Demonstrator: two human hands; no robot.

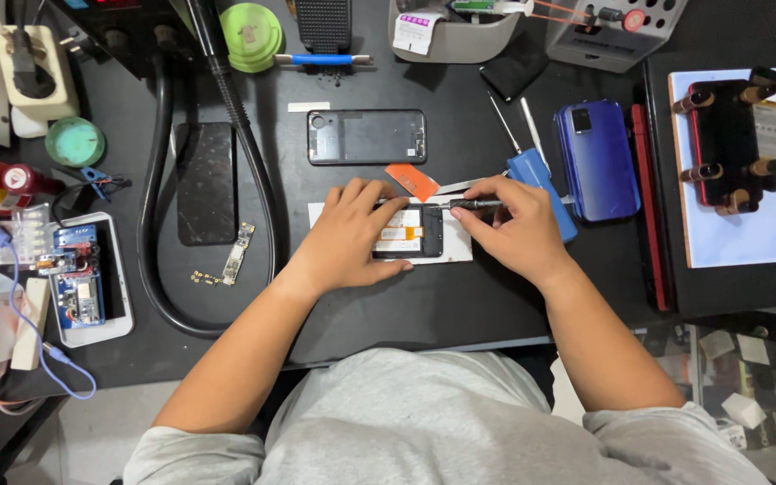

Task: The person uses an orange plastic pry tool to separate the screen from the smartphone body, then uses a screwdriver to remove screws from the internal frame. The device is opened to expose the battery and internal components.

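- Along the left edge of the black worktable (460,310): a white opened phone with a blue circuit board exposed (83,280), a thin blue cable (33,337) looping beside it, and a round green tin (74,142) farther back.
- Left of centre: a dark rectangular phone panel (206,182) lies flat; a thick black hose (156,224) curves around it; a small narrow circuit strip (238,254) sits just beside the hose.
- Centre, back: a black phone frame with a camera opening (366,136), lying flat, apart from the hands.
- Centre: left hand (349,238) lies palm down, fingers spread, pressing on the opened black phone with an orange-labelled battery (413,235). The phone rests on a white sheet (455,251).
- Orange triangular pick (412,180) just behind the phone.
- Right hand (514,229) is closed around a slim black screwdriver (469,205), tip over the phone's upper edge.
- Right of the hands: a blue-handled screwdriver (541,184), then a glossy blue phone back (596,160).
- Right edge: a black phone held by brown clamps (731,144) on a pale board (765,233).
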